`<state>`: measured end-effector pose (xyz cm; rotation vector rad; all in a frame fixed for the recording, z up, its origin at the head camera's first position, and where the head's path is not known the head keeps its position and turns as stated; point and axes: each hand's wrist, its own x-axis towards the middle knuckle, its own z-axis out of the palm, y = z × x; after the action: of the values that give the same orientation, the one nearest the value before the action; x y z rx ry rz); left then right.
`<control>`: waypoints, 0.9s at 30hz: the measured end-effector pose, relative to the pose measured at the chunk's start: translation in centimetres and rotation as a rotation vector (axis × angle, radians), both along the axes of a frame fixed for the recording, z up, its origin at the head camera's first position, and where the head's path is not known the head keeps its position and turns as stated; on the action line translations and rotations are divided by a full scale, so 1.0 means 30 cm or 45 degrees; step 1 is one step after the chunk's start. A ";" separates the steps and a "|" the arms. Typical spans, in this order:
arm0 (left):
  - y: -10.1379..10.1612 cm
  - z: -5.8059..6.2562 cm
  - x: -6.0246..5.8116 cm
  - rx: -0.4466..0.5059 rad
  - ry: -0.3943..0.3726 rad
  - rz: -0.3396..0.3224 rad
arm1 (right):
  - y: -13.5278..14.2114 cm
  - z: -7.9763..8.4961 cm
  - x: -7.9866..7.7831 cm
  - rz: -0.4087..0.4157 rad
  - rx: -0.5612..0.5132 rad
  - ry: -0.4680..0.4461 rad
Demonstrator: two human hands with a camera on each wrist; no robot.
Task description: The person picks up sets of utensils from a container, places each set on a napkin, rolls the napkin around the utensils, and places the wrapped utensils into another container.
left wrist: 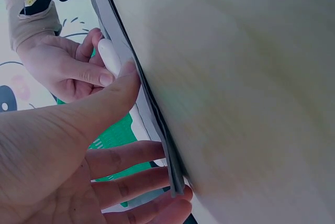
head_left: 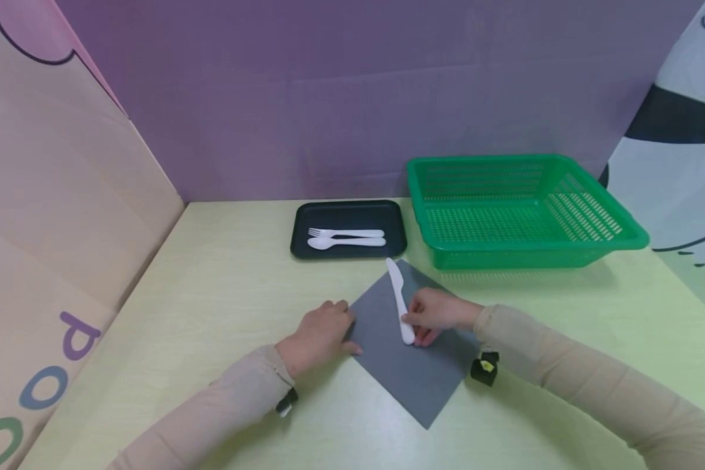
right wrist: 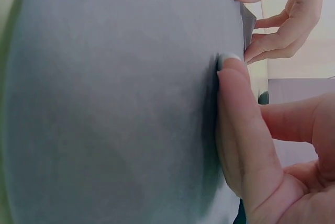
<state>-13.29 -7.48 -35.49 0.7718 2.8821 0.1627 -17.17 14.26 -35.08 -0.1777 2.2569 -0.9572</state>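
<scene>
A white plastic knife (head_left: 397, 294) lies over a dark grey napkin (head_left: 411, 385), blade toward the tray. My right hand (head_left: 436, 309) pinches its handle between thumb and fingers; the left wrist view shows the rounded handle end (left wrist: 108, 56) there. My left hand (head_left: 322, 334) rests at the napkin's left corner. Its thumb (left wrist: 118, 90) lies on the napkin, and the other fingers, fairly straight, touch the corner. That corner stands slightly raised in the right wrist view, where the knife is mostly hidden behind my right fingers (right wrist: 246, 124).
Behind the napkin is a black tray (head_left: 348, 211) holding a white fork (head_left: 352, 233) and a white spoon (head_left: 352, 242). A green plastic basket (head_left: 517, 256) stands at the back right of the pale wooden table (head_left: 241, 274). A purple wall (head_left: 329, 98) rises behind the table.
</scene>
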 end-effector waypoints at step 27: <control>0.001 -0.006 0.000 0.012 0.009 0.001 | -0.003 -0.013 -0.011 -0.025 0.026 -0.011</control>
<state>-13.27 -7.45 -35.67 0.7740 2.8906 0.1747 -17.50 14.17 -35.48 -0.1419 2.2636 -0.9430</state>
